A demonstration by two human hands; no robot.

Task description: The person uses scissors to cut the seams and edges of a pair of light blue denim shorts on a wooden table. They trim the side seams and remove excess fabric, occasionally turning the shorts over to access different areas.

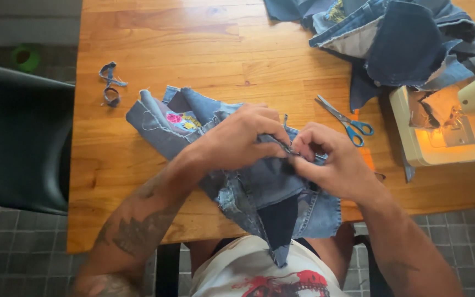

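A patchwork piece of blue denim (259, 192) lies on the wooden table (193, 60) and hangs over its near edge onto my lap. It carries a small flowered patch (182, 120) near its left end. My left hand (243, 137) presses down on the denim and pinches a fold at its middle. My right hand (331, 159) pinches the same fold from the right, fingertips touching those of the left hand. A thin dark thing shows between the fingertips; I cannot tell what it is.
Blue-handled scissors (347, 122) lie shut just right of my hands. A cream sewing machine (446, 126) with its lamp on stands at the right edge. A heap of denim pieces (397, 38) fills the far right. A denim scrap (110, 82) lies far left. A dark chair (17, 137) stands left of the table.
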